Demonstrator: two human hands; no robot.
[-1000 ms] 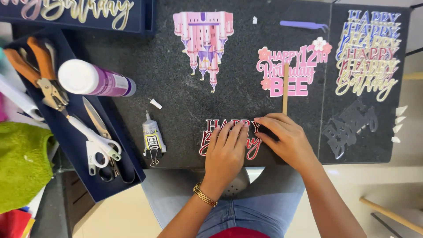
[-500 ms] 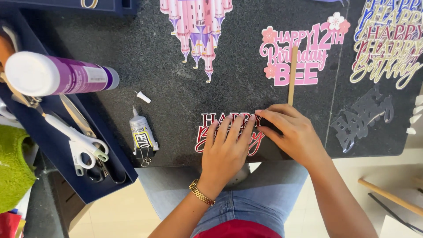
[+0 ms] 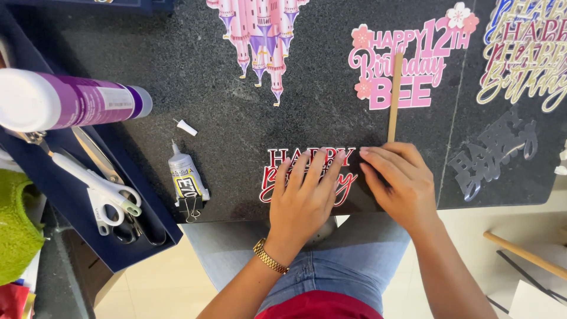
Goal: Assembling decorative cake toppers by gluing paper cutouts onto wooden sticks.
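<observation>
Both hands press flat, grasping nothing: the left hand (image 3: 304,198) and right hand (image 3: 398,180) pin the red-and-white paper lettering cutout (image 3: 307,171) to the black speckled desk (image 3: 236,118). Uneven pressure, possibly over wet glue, could skew its layers.

five paper toppers (image 3: 308,175), two hands (image 3: 302,198), two scissors (image 3: 106,192), one glue tube (image 3: 186,177)

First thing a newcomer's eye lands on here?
Both hands, left hand and right hand, press flat on a red-and-white paper lettering cutout at the near edge of the black speckled stone counter. Behind it lie a pink castle cutout and pink lettering cutout with wooden stick.
</observation>
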